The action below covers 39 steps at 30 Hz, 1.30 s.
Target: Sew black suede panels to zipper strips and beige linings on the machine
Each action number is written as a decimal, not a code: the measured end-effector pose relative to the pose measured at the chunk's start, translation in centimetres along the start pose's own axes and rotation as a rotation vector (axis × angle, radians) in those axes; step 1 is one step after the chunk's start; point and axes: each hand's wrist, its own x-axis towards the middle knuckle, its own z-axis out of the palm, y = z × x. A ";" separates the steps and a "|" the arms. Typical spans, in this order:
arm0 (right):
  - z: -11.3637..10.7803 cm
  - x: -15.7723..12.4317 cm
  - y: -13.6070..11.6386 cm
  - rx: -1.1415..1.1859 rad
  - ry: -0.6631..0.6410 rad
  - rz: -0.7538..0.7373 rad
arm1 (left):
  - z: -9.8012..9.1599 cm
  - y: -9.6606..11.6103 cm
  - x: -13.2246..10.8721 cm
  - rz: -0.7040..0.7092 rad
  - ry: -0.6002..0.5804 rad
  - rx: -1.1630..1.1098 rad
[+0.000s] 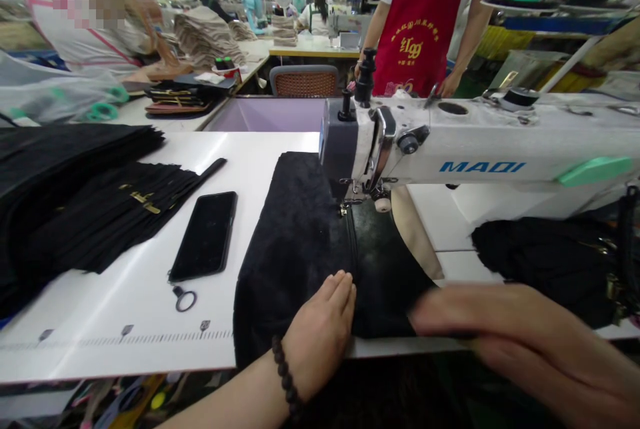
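Note:
A piece of black fabric with a zipper line lies on the white table, running under the needle of a white sewing machine. My left hand, with a dark bead bracelet on the wrist, lies flat on the fabric's near edge beside the zipper, fingers together and stretched out. My right hand is smeared by motion and hovers over the fabric's right corner at the table's front edge; its fingers look extended but I cannot make out their hold.
A black phone and a small ring lie left of the fabric. Stacks of black pieces fill the table's left. More black fabric sits under the machine arm at right. A person in a red apron stands behind the machine.

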 end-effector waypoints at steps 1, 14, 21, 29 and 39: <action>1.0 1.7 0.1 -0.011 0.017 -0.002 | 0.1 0.1 0.1 0.001 0.008 0.006; 7.0 6.1 1.3 -0.030 -0.160 -0.186 | 0.6 0.5 0.2 -0.020 0.107 0.126; 7.3 6.1 1.6 -0.007 -0.196 -0.194 | 0.7 0.5 0.3 -0.061 0.087 0.103; 7.3 6.7 1.8 -0.046 -0.148 -0.208 | 1.2 -0.1 0.5 -0.097 0.060 0.121; 6.9 7.1 1.7 -0.071 -0.135 -0.194 | 1.2 -0.8 1.3 -0.051 0.071 0.166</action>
